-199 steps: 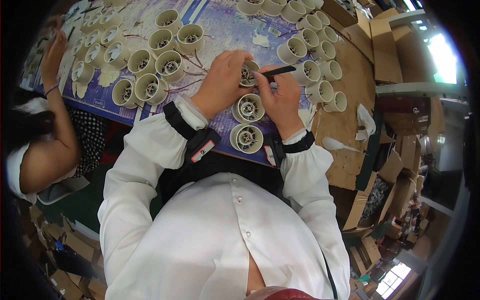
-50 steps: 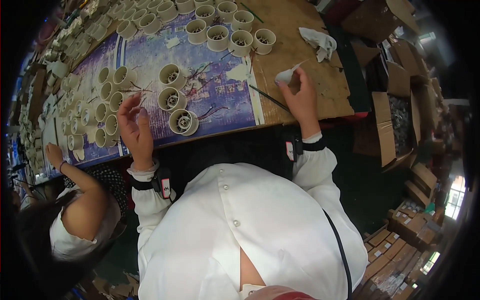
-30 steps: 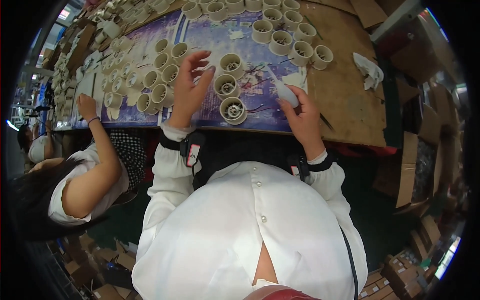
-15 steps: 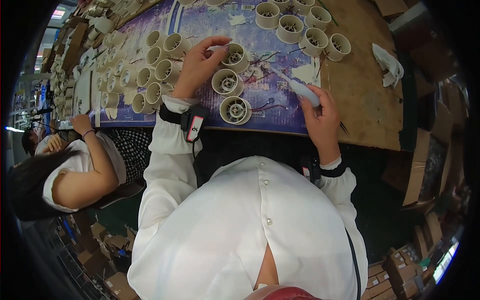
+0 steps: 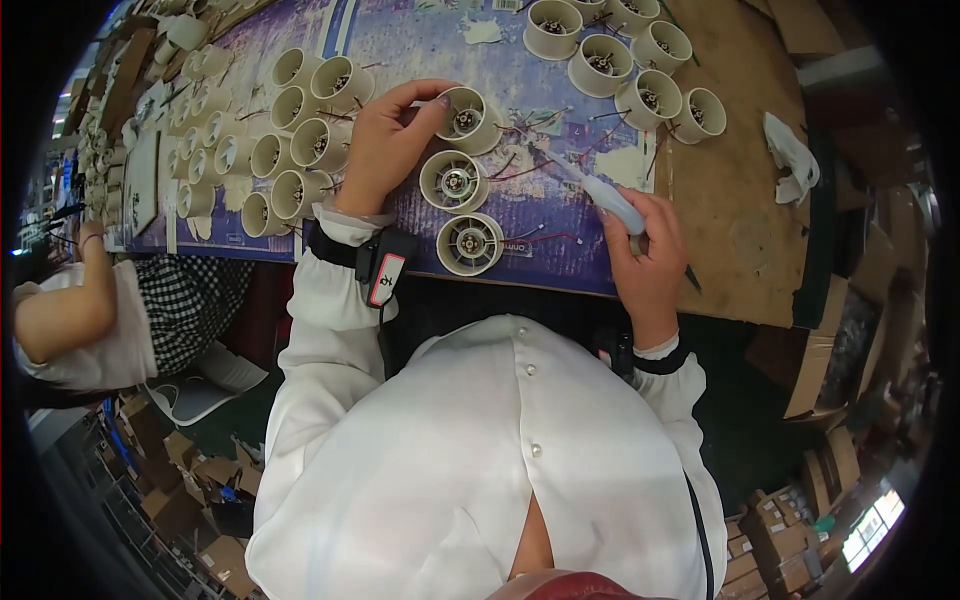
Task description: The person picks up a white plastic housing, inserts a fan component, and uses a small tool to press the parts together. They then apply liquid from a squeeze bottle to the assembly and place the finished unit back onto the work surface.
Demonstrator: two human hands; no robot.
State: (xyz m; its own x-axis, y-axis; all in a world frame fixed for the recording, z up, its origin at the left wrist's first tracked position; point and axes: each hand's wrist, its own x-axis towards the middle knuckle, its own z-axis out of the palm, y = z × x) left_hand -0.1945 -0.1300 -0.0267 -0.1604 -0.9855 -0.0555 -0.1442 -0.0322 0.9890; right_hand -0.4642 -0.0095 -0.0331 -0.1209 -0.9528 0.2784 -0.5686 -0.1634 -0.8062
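My left hand (image 5: 392, 140) is closed on the rim of a white round fan housing (image 5: 487, 136), its thumb at the inner edge. Two more white housings stand in a line toward me: a middle one (image 5: 456, 182) with a silver ring inside, and a near one (image 5: 470, 244) with spokes around its hub. Thin wires trail from them to the right. My right hand (image 5: 650, 240) grips a pale squeeze bottle (image 5: 612, 205), whose thin nozzle points up and left toward the wires. The nozzle tip is blurred and appears apart from the housings.
Several similar housings stand at the back right (image 5: 601, 65) and in rows on the left (image 5: 317, 143). A crumpled white cloth (image 5: 790, 160) lies on bare brown board. Purple printed sheeting (image 5: 400, 50) covers the table. A seated person (image 5: 80, 310) works at the left.
The view has shifted slightly, so the table's contents sit a little differently. My left fingers have settled on the far housing's rim. My right hand still holds the bottle, now pointing more steeply.
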